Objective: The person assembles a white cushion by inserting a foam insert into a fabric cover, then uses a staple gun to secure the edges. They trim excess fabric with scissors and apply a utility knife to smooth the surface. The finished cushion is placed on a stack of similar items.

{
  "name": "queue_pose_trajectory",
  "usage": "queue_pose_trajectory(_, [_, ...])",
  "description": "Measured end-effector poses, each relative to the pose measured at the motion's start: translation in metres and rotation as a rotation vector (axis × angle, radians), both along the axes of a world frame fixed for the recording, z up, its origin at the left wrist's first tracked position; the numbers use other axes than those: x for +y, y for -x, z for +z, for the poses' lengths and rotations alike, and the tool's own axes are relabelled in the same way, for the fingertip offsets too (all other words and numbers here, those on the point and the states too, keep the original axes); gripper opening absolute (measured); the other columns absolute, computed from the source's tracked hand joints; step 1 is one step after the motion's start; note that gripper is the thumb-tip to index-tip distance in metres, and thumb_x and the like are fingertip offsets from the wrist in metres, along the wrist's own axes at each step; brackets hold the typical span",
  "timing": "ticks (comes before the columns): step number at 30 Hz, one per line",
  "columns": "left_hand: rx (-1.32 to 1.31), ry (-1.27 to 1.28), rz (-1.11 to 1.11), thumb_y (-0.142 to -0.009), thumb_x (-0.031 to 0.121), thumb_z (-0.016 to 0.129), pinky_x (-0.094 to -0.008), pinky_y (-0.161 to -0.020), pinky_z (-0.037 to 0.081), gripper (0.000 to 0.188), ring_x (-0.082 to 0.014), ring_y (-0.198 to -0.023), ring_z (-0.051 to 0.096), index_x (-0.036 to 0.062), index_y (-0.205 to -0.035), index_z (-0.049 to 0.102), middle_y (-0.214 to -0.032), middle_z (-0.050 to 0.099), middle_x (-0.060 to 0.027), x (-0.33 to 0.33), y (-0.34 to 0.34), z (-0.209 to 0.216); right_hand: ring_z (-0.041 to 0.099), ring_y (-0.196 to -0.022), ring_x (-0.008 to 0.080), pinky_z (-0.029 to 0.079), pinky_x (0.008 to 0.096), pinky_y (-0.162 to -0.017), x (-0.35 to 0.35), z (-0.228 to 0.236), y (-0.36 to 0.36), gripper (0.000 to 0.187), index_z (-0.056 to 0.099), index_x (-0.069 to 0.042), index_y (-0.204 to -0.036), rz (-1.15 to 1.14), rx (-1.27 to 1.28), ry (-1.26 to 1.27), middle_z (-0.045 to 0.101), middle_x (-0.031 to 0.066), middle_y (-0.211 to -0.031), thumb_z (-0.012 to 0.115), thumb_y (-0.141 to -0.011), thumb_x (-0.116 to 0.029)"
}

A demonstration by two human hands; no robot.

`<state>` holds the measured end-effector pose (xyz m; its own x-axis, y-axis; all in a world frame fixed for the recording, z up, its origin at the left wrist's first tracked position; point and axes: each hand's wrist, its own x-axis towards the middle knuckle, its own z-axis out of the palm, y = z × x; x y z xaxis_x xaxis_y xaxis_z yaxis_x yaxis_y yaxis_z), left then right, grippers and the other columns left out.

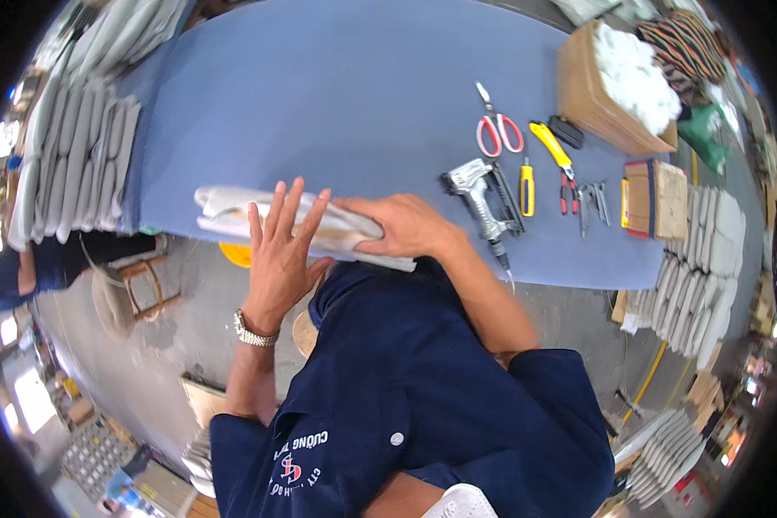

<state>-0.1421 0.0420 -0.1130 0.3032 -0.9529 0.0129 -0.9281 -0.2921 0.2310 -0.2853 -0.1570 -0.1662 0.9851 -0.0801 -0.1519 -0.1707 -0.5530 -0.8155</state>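
Observation:
A light grey padded panel (344, 235), somewhat blurred, stands tilted on edge at the near side of the blue table. My right hand (410, 226) grips it near its right end, thumb on the near face and fingers over the top. My left hand (282, 246), wearing a metal wristwatch (255, 332), is open with its fingers spread in front of the panel's left half; whether the palm touches it I cannot tell. To the right lies a pneumatic staple gun (483, 203) with a hose at its lower end.
Red-handled scissors (498, 129), a yellow screwdriver (527, 190), a yellow utility knife (551, 144) and red-handled pliers (568, 194) lie on the blue table (345, 95). A carton (600, 99) holds white stuffing. Grey padded pieces (78, 160) are stacked left; another stack (699, 259) stands right.

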Motion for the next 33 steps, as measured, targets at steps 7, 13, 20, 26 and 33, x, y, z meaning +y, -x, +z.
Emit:
queue_pose_trajectory(7, [0.05, -0.352, -0.34, -0.064, 0.024, 0.094, -0.0549, -0.108, 0.044, 0.108, -0.0277, -0.109, 0.068, 0.0268, -0.158, 0.041, -0.119, 0.069, -0.0054, -0.051, -0.006, -0.018, 0.072, -0.11, 0.0331, 0.056, 0.0411, -0.093, -0.005, -0.058, 0.116, 0.065, 0.06, -0.01, -0.144, -0.372, -0.254, -0.149, 0.073, 0.0138, -0.128, 0.081, -0.086, -0.031])
queue_pose_trajectory(13, [0.076, -0.301, -0.182, -0.073, 0.029, 0.088, -0.0439, -0.066, 0.057, 0.078, -0.0333, -0.081, 0.072, 0.0231, -0.145, 0.058, -0.097, 0.072, -0.0072, -0.058, -0.014, -0.022, 0.073, -0.105, 0.0201, 0.057, 0.035, -0.093, -0.014, -0.095, 0.156, 0.046, 0.066, -0.005, -0.134, -0.958, -0.104, -0.351, 0.076, 0.0106, -0.118, 0.077, -0.093, -0.023])
queue_pose_trajectory(20, [0.025, -0.273, 0.241, -0.08, 0.048, 0.084, -0.0481, -0.07, 0.058, 0.084, -0.0383, -0.085, 0.073, 0.004, -0.145, 0.054, -0.105, 0.074, -0.0173, -0.05, -0.005, -0.018, 0.073, -0.105, 0.0256, 0.057, 0.0389, -0.091, -0.119, -0.104, 0.116, 0.037, 0.067, -0.004, -0.128, -1.169, -0.264, -0.039, 0.073, 0.0153, -0.121, 0.073, -0.094, -0.018])
queue_pose_trajectory(26, [0.236, -0.195, 0.261, -0.085, 0.055, 0.078, -0.0494, -0.083, 0.057, 0.097, -0.039, -0.103, 0.07, 0.0018, -0.155, 0.038, -0.126, 0.067, -0.0217, -0.091, 0.029, -0.027, 0.056, -0.127, 0.039, 0.047, 0.0481, -0.108, -0.176, -0.17, 0.084, 0.05, 0.061, -0.009, -0.135, -1.039, 0.126, 0.485, 0.06, 0.0183, -0.136, 0.074, -0.088, -0.019])
queue_pose_trajectory(33, [0.553, 0.187, 0.074, -0.095, 0.011, 0.064, -0.0469, -0.101, 0.052, 0.059, -0.0394, -0.126, 0.06, 0.0075, -0.152, 0.049, -0.142, 0.058, -0.0214, -0.084, 0.028, -0.057, 0.059, -0.122, 0.0413, 0.049, 0.0504, -0.103, -0.19, -0.171, 0.077, 0.059, 0.058, -0.012, -0.138, -0.992, 0.271, 0.532, 0.059, 0.0207, -0.132, 0.077, -0.082, -0.012])
